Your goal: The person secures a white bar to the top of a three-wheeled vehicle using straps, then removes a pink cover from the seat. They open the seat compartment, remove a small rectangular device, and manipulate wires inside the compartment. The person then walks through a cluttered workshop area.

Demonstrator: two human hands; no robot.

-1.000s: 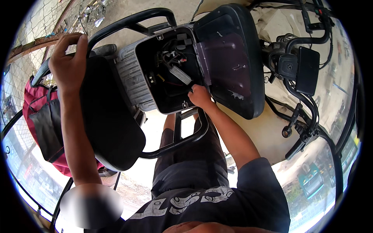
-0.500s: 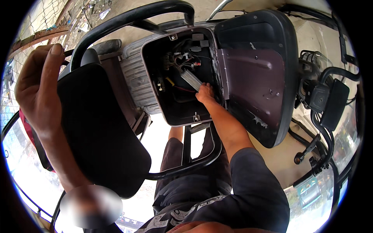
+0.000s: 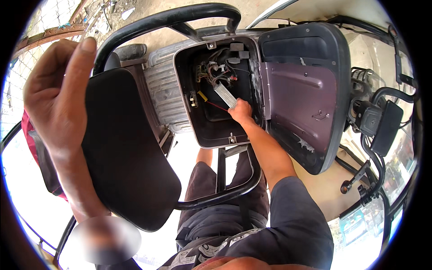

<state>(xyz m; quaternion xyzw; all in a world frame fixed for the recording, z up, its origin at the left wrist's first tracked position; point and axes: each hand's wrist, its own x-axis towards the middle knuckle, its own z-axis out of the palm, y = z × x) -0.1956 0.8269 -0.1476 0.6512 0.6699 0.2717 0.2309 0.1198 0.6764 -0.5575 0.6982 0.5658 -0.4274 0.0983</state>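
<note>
In the middle, an open black storage box [image 3: 214,129] holds tangled wires and connectors [image 3: 215,68]. My right hand [image 3: 240,111] reaches into it and grips the near end of a ribbed silver controller box [image 3: 225,95], whose far end meets the wires. A red wire [image 3: 217,105] and a small yellow piece [image 3: 202,96] lie beside it. Raised at the left, close to the camera, my left hand [image 3: 58,96] has its fingers curled and thumb up. What those fingers close around, if anything, is hidden. It is nearest to a black padded backrest [image 3: 128,148].
The box's hinged padded lid [image 3: 301,96] is swung out to the right. A thick black rail [image 3: 171,15] arches behind, and another rail [image 3: 220,198] crosses in front of my legs. Handlebar parts [image 3: 373,117] stand at far right; ribbed grey panelling [image 3: 164,85] lies left of the box.
The view has shifted slightly, so the box and lid sit a little farther right and lower. My right hand keeps its hold on the controller box, which has barely moved within the storage box.
</note>
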